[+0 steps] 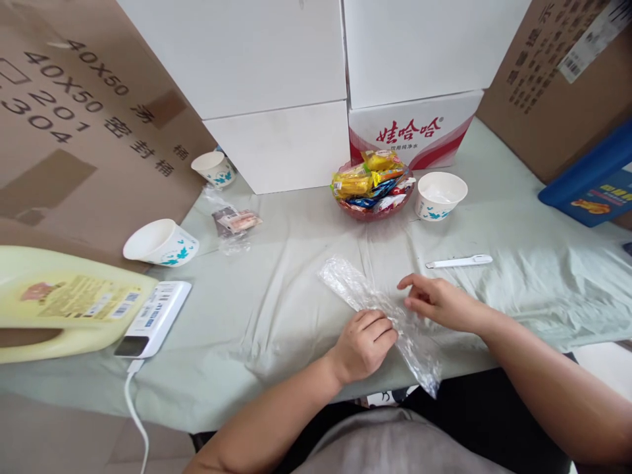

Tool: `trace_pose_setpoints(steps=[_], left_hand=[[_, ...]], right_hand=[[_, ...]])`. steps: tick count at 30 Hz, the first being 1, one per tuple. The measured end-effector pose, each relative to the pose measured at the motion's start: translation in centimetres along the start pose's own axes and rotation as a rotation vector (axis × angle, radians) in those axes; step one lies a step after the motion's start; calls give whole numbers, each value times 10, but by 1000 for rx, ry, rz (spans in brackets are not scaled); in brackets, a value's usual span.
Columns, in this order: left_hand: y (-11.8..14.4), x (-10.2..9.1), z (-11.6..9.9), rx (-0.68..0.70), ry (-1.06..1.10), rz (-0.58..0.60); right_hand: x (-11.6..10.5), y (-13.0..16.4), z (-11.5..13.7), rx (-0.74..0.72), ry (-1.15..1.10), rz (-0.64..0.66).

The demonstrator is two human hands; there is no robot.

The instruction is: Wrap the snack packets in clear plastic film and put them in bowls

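A clear plastic wrapper (pixel 345 280), probably light, limp and slippery and best held bunched, slants across the front of the bench (pixel 289 263), the left hand (pixel 365 343) clenched on its middle, the loosely parted right hand (pixel 437 303) beside it apparently empty.

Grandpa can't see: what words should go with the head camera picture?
A person's left hand grips crinkled clear plastic over a pale green cloth; the right hand, partly open, is close beside the plastic. Beyond them are a pink bowl of colorful packets, a paper cup and a white cutter, with boxes behind.
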State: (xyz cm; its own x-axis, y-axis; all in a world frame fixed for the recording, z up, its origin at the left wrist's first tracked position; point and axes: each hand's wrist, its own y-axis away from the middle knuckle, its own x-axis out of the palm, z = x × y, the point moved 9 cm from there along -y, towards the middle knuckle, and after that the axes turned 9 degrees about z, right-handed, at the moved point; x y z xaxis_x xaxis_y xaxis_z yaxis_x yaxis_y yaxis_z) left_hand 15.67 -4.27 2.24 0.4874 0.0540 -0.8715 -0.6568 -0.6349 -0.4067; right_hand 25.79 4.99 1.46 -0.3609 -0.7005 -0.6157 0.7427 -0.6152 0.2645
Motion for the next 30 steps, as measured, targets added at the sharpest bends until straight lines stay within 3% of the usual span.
trace_pose_setpoints(steps=[2, 3, 5, 7, 9, 11, 15, 22, 24, 28, 30], left_hand=[[0, -8, 2, -1, 237, -12], [0, -10, 6, -31, 380, -8], [4, -11, 20, -171, 639, 0], [12, -9, 42, -395, 747, -36], [22, -13, 63, -587, 649, -95], [25, -20, 76, -670, 417, -127], [16, -23, 81, -652, 80, -54], [13, -20, 85, -675, -12, -36], [12, -20, 86, -666, -28, -40], [11, -19, 88, -665, -57, -34], [11, -19, 89, -670, -75, -41]], right_hand=[[-11, 1, 15, -186, 156, -167], [-8, 1, 24, -288, 231, -177], [9, -1, 35, -424, 320, -100], [22, -5, 36, -448, 340, -34], [27, -8, 36, -425, 332, -25], [27, -9, 37, -408, 322, -35], [26, -8, 39, -409, 278, -12], [22, -4, 40, -424, 253, 35], [15, -2, 41, -420, 277, -26], [-5, 13, 56, -447, 378, -322], [6, 18, 70, -543, 452, -303]])
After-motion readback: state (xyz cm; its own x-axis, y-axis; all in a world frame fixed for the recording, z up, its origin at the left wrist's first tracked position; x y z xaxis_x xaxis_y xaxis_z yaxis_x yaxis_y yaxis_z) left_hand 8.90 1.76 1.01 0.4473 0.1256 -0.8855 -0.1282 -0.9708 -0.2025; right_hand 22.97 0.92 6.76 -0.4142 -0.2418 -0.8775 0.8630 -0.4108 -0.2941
